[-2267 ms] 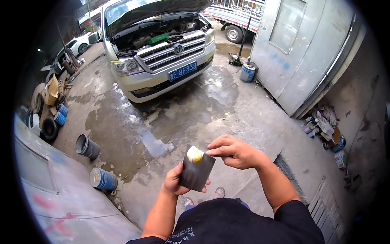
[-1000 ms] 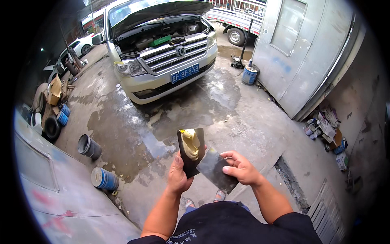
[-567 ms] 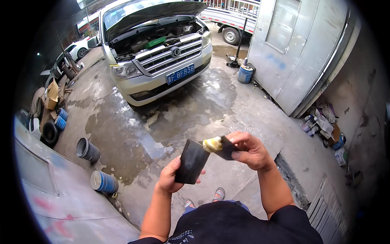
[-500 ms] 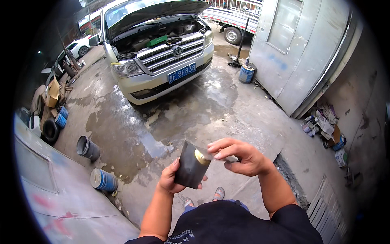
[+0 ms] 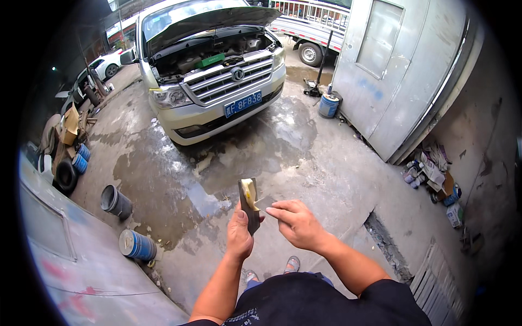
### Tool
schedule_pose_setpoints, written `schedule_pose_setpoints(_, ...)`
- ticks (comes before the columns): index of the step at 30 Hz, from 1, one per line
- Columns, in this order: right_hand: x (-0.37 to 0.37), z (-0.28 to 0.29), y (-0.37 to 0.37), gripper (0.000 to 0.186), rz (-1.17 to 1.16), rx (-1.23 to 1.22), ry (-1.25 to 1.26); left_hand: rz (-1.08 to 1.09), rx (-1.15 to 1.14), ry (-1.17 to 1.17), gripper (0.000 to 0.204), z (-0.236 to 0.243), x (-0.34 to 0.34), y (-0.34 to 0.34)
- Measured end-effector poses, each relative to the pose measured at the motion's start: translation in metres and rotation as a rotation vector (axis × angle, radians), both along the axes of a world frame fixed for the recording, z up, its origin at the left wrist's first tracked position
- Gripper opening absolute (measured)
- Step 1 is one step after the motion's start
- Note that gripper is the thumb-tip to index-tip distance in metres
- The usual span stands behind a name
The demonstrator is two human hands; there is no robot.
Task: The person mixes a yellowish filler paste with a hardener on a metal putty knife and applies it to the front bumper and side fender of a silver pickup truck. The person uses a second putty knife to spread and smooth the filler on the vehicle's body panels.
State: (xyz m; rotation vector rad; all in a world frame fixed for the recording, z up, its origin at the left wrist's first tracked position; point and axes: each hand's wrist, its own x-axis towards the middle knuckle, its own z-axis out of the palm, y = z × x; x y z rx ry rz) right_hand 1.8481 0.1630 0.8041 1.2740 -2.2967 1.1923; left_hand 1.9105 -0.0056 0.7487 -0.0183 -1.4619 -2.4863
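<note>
My left hand (image 5: 238, 233) grips a dark flat plate (image 5: 247, 218), turned nearly edge-on and upright, with cream-and-yellow paste (image 5: 249, 191) on its face near the top. Just right of it, my right hand (image 5: 293, 223) pinches a thin scraper (image 5: 263, 202), mostly hidden behind the fingers, its blade close against the paste. Below both hands are my sandalled feet (image 5: 292, 264) on stained concrete.
A light van (image 5: 212, 103) with raised hood stands ahead. A metal door (image 5: 402, 92), floor jack (image 5: 312, 86) and blue bucket (image 5: 329, 106) are at right, near clutter (image 5: 432, 171) and a broken floor slot (image 5: 380, 233). Buckets (image 5: 117, 201), a tyre (image 5: 65, 176) and cardboard line the left.
The plate in my left hand has turned edge-on, paste facing right. Over the last second the paste went onto the scraper and back onto the plate; my right hand has moved slightly left and down.
</note>
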Motion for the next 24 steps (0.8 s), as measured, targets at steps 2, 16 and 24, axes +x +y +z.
schedule_pose_setpoints(2, -0.010, 0.013, 0.009, 0.037, -0.056, -0.006, -0.010, 0.007, -0.067, -0.005, 0.056, -0.004, 0.003, 0.000)
schedule_pose_setpoints(16, -0.032, 0.052, 0.016, 0.056, 0.328, -0.002, 0.145, -0.875, 0.760, 0.022, 0.067, 0.009, 0.012, -0.029)
schedule_pose_setpoints(24, -0.021, 0.021, 0.071, 0.037, 0.185, -0.489, -0.904, -0.450, 0.475, 0.060, 0.065, 0.030, 0.006, -0.019)
